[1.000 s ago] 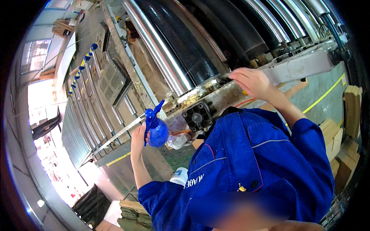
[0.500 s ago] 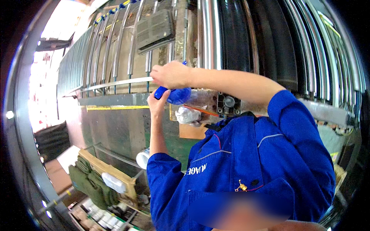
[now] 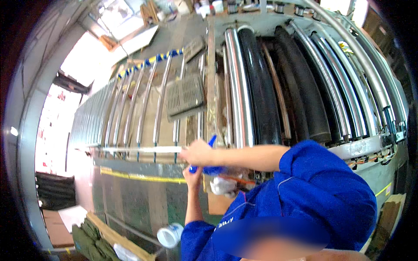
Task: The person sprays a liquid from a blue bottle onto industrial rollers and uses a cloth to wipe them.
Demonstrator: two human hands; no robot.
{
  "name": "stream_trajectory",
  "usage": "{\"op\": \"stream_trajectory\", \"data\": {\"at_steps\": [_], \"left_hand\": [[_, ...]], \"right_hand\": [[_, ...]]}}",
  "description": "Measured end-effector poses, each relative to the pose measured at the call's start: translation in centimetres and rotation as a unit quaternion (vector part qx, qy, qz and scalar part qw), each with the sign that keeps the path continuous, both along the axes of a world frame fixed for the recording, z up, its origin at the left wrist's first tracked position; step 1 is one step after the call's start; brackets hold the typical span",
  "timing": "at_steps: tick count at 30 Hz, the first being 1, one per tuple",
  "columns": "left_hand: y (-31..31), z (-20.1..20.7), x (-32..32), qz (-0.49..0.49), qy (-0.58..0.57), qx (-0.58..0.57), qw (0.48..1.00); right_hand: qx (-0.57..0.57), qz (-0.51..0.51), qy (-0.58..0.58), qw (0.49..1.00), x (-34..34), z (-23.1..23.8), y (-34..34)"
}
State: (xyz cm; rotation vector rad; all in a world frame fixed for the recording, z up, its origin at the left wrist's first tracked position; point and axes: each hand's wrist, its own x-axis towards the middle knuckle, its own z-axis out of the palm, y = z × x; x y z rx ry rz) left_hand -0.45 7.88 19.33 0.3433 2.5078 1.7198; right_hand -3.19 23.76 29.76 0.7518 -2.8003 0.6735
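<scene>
My left hand (image 3: 193,173) is closed around the handle of a blue reel-like tool (image 3: 212,170), whose round body is partly hidden behind my right forearm. Just above it my right hand (image 3: 198,153) is closed at the end of a long white tape (image 3: 143,150). From there the tape stretches left along the near edge of the roller conveyor (image 3: 139,124). A blue tip of the tool sticks up beyond my right hand. Where the tape meets the tool is hidden by my fingers.
A grey vented cover (image 3: 186,96) lies across the rollers. Black rollers (image 3: 261,91) and shiny ones stand at the right. A crumpled white cloth (image 3: 223,185) is beside the tool. Below are a white bucket (image 3: 170,236) and dark green fabric (image 3: 93,243).
The view has tilted, showing more of the far workshop and setting both hands lower in the picture. Both hands keep their holds, close together at the conveyor edge.
</scene>
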Motion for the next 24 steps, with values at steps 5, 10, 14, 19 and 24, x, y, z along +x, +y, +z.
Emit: {"op": "stream_trajectory", "data": {"at_steps": [5, 10, 14, 19, 24], "left_hand": [[-0.7, -0.8, 0.6, 0.026, -0.013, 0.075, 0.997], [0.7, -0.3, 0.3, 0.025, -0.086, 0.085, 0.992], [0.3, 0.6, 0.6, 0.007, -0.021, 0.019, 1.000], [-0.6, -1.2, 0.4, 0.015, -0.015, 0.054, 0.998], [0.4, -0.7, 0.5, 0.001, -0.027, 0.096, 0.995]], "right_hand": [[-0.002, 0.058, 0.020, 0.998, -0.5, 5.1, -1.3], [-0.088, -0.023, 0.006, 0.996, 0.3, 4.4, 0.1], [0.003, 0.013, 0.021, 1.000, 1.0, 2.2, -0.4], [-0.057, 0.012, 0.050, 0.997, -0.2, 8.9, -1.2], [-0.027, -0.014, 0.010, 0.999, 0.8, -0.5, -0.7]]}}
